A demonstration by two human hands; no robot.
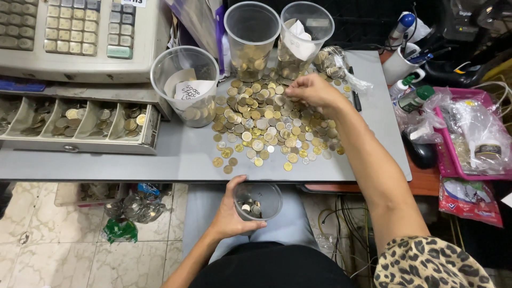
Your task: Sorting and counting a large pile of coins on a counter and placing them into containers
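The fingers (296,92) of the right hand (314,92) are bent down and pinched on the coins (269,128), at the far edge of the pile on the grey table (181,157). I cannot tell how many coins they grip. The left hand (230,210) is wrapped round a small cup (258,201), held low, just under the near edge of the table. A few coins lie in the cup. Coins near that edge could slip off and fall to the floor if the right hand sweeps too hard. The cup could tip, too, since only one hand holds it. Three tall cups (185,85) stand right behind the pile, touching it, and an elbow or wrist could knock them over. A till (80,40) with an open coin drawer (80,122) sits to the left. A mug (402,64) with pens, small bottles (415,97) and a pink tray (453,160) crowd the right side.
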